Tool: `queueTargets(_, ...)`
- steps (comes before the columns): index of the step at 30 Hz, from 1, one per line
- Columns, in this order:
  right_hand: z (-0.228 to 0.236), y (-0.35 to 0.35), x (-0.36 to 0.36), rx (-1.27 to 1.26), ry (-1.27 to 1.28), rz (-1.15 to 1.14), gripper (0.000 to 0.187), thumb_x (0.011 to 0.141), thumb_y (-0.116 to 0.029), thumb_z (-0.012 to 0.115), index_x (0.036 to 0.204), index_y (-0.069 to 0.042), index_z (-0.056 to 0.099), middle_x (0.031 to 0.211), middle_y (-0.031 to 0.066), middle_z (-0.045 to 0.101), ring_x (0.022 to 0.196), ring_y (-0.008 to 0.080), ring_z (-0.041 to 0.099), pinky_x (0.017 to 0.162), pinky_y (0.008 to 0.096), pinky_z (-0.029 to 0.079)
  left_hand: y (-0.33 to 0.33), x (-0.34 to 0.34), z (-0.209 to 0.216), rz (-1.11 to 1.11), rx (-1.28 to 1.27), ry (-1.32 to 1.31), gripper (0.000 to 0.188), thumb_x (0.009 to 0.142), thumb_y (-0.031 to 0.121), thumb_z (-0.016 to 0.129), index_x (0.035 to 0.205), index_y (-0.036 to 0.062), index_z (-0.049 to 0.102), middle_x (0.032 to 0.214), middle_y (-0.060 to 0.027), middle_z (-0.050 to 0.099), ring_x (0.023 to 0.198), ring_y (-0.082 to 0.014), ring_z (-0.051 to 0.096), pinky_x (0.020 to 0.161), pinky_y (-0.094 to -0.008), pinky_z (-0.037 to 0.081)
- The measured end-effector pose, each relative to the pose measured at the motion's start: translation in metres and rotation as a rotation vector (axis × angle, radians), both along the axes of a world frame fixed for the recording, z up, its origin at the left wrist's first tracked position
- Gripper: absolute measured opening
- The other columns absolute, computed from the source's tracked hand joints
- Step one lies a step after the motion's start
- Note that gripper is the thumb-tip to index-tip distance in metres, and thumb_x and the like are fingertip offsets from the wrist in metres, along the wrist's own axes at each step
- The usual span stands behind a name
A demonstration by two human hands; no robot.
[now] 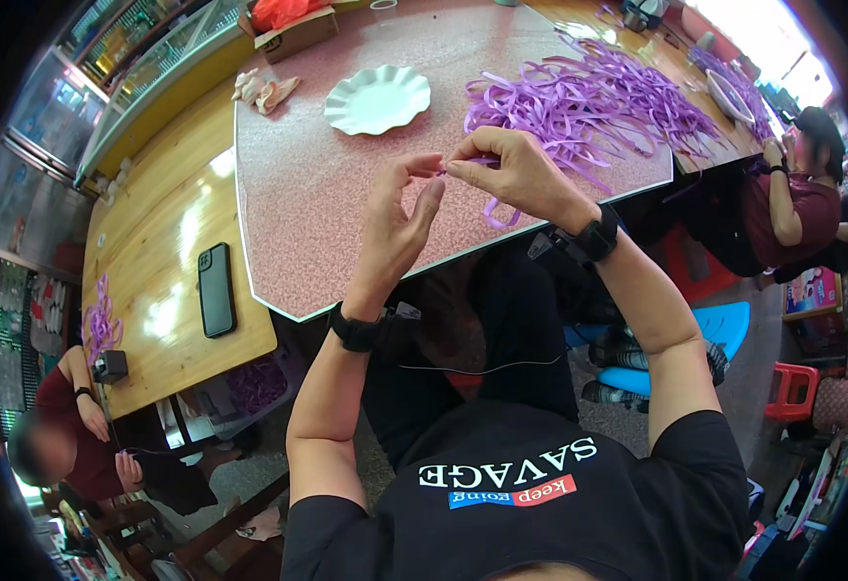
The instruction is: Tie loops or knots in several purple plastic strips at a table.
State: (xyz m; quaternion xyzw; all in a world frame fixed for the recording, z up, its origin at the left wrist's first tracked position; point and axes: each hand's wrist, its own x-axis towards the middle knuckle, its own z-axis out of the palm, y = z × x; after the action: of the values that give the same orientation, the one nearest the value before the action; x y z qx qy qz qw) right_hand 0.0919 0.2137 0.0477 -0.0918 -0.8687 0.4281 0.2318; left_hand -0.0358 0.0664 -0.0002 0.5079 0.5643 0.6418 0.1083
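My right hand (525,174) pinches a purple ribbon (501,215) between thumb and forefinger, above the pink mat near its front edge. A loop of this ribbon hangs below the hand. Facing it, my left hand (395,223) is curved with thumb and fingertips a little apart, close to a small purple bit at the right fingertips. Whether the left tips touch it is too small to tell. Beyond my right hand spreads a large tangled pile of purple ribbons (579,102). A white scalloped plate (377,100) lies on the mat beyond my left hand.
A black phone (215,290) lies on the wooden table (153,232) at left. A crumpled beige cloth (266,92) and a cardboard box (296,34) are at the back. People sit at left (85,426) and right (797,203). A blue stool (724,334) stands beside me.
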Motion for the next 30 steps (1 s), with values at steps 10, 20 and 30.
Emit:
queueTargets(10,-0.025,-0.017,-0.012,-0.106,-0.032,0.026,0.026,0.088,-0.021,0.071,0.093,0.005,0.071,0.077,0.0140,0.070,0.069,0.0129,0.062,0.065,0.0306,0.049,-0.026,-0.016,0.016,0.246,-0.113,0.966,0.015,0.087,0.010,0.068,0.099,0.0068,0.061,0.093,-0.0088,0.063,0.090,-0.0259,0.061,0.101,-0.0438,0.038)
queueTargets(20,-0.042,-0.044,-0.020,-0.008,0.064,0.104,0.021,0.080,-0.023,0.074,0.083,-0.003,0.071,0.079,0.0165,0.067,0.077,0.0358,0.065,0.067,0.0443,0.048,-0.078,-0.028,0.000,0.044,-0.460,0.320,0.012,0.090,0.007,0.067,0.100,0.0025,0.060,0.086,-0.0061,0.065,0.081,-0.0155,0.060,0.081,-0.0290,0.047)
queueTargets(30,-0.050,-0.055,-0.026,-0.016,0.188,0.123,0.015,0.081,-0.014,0.074,0.082,-0.001,0.067,0.076,0.0144,0.063,0.072,0.0315,0.063,0.064,0.0404,0.045,-0.085,-0.021,-0.001,-0.131,-0.492,-0.284,0.015,0.101,0.017,0.058,0.104,0.0026,0.062,0.096,-0.0046,0.067,0.087,-0.0085,0.058,0.081,-0.0228,0.045)
